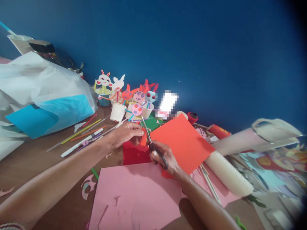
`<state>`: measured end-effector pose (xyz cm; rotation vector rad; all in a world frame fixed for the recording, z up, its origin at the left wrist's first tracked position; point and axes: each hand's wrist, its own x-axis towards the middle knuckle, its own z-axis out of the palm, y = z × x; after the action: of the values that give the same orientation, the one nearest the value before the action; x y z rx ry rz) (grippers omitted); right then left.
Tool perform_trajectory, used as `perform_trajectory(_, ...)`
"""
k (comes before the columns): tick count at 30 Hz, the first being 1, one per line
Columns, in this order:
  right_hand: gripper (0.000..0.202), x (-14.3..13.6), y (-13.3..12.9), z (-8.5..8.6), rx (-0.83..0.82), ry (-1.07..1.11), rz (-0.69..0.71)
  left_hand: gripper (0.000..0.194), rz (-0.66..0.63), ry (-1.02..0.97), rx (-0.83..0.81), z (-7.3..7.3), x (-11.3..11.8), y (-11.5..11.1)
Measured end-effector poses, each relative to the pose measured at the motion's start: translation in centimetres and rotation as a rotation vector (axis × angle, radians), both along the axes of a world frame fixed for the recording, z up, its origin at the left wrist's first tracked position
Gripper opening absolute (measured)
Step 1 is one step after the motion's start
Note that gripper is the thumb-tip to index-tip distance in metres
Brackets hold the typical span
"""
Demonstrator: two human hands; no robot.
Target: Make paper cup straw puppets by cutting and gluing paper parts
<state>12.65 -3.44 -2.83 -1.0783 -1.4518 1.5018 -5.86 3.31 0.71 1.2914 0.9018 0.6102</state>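
My right hand (pixel 165 156) grips a pair of scissors (pixel 158 152) by its dark handles, blades pointing up and away. Beside the blades, my left hand (pixel 127 132) pinches a small orange-red paper piece (pixel 143 138). Part of that piece is hidden behind my fingers. Under the hands lie a dark red sheet (pixel 134 154) and a large pink sheet (pixel 134 195) with small scraps on it. An orange sheet (pixel 182 140) rests just right of the scissors. Green paper (pixel 153 123) lies beyond the blades.
Paper cups (pixel 118 111) with animal-faced paper figures (pixel 137 109) stand against the blue wall. Straws and sticks (pixel 81 131) lie at left, near a plastic bag (pixel 48 86) with blue paper. A stack of cups (pixel 230 174), a red roll (pixel 219 131) and a blurred phone-like screen (pixel 167 105) are also there.
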Motion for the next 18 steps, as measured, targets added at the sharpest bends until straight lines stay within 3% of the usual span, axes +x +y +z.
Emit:
perform_trajectory(10,0.053,0.3,0.3,-0.3,0.025,-0.044,0.051,0.015,-0.058,0.013,0.007,-0.1,-0.2,0.2)
perform_trajectory(18,0.051,0.6,0.4,-0.9,0.086,-0.081,0.086,0.012,-0.027,0.024,-0.042,0.0,-0.1,0.1)
